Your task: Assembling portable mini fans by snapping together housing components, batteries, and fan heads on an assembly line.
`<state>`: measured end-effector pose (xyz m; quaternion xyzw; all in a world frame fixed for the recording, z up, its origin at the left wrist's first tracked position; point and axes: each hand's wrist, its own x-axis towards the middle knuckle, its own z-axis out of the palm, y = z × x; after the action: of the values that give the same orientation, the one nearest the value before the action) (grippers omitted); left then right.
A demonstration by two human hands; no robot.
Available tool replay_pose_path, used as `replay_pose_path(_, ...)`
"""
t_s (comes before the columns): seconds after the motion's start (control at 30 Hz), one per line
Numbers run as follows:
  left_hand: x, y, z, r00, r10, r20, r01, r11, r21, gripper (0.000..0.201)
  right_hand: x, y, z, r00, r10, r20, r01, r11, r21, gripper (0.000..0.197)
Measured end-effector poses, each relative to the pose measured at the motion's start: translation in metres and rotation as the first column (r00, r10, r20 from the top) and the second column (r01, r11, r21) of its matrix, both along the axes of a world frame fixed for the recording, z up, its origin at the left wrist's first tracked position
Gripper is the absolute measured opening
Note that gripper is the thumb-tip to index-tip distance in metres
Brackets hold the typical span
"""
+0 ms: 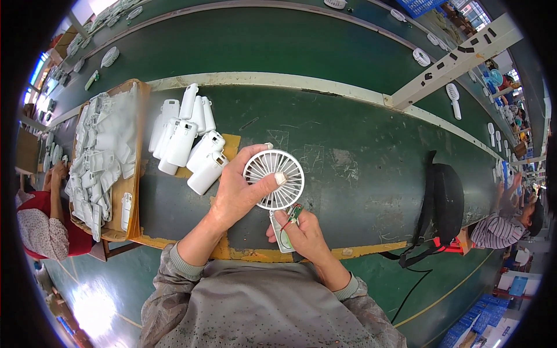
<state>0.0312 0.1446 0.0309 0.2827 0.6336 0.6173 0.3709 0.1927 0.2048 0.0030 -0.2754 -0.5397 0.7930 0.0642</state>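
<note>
A small white hand-held fan [294, 188] is in front of me over the table's near edge, its round slatted head up and its handle pointing toward me. My left hand [237, 190] grips the head from the left, thumb across the slats; white wrapping covers the thumb tip. Round the handle, my right hand [307, 236] is closed, with a small green circuit board [296, 212] by its thumb. Thin wires show beside the board, and the handle looks uncovered. White plastic handle shells [178, 144] lie piled beyond my left hand, partly on yellow tape.
A cardboard box [134, 168] of white plastic parts [96, 168] stands at the left. On the right lies a black bag-like object [447, 203] with straps. Past the pale rail [348, 93], a green belt [261, 43] carries fan pieces. Other people sit at both sides.
</note>
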Motion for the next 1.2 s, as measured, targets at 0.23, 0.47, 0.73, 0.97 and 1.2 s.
replay_pose_path(0.23,0.029,-0.009,-0.004,0.685,0.080,-0.724,-0.065,0.997,0.049,0.022,-0.004,0.012,-0.009,0.980,-0.169,0.107,0.124,0.933,0.339,0.027)
replay_pose_path(0.47,0.050,-0.004,-0.017,0.722,-0.095,-0.685,-0.027,0.986,-0.165,0.015,-0.004,0.008,-0.030,0.970,-0.198,0.137,0.072,0.782,0.620,0.025)
replay_pose_path(0.73,0.026,-0.007,-0.013,0.975,-0.140,-0.174,0.089,0.957,-0.275,0.015,-0.006,0.022,-0.033,0.982,-0.179,0.064,0.176,0.983,0.048,0.023)
replay_pose_path(0.97,0.017,-0.014,-0.024,0.940,-0.180,-0.290,0.091,0.950,-0.298,0.009,-0.005,0.026,-0.022,0.978,-0.202,0.056,0.209,0.955,-0.209,0.029)
replay_pose_path(1.2,0.018,-0.014,-0.021,0.894,-0.297,-0.336,0.194,0.932,-0.306,0.007,-0.006,0.029,-0.024,0.972,-0.228,0.058,0.235,0.921,-0.310,0.049)
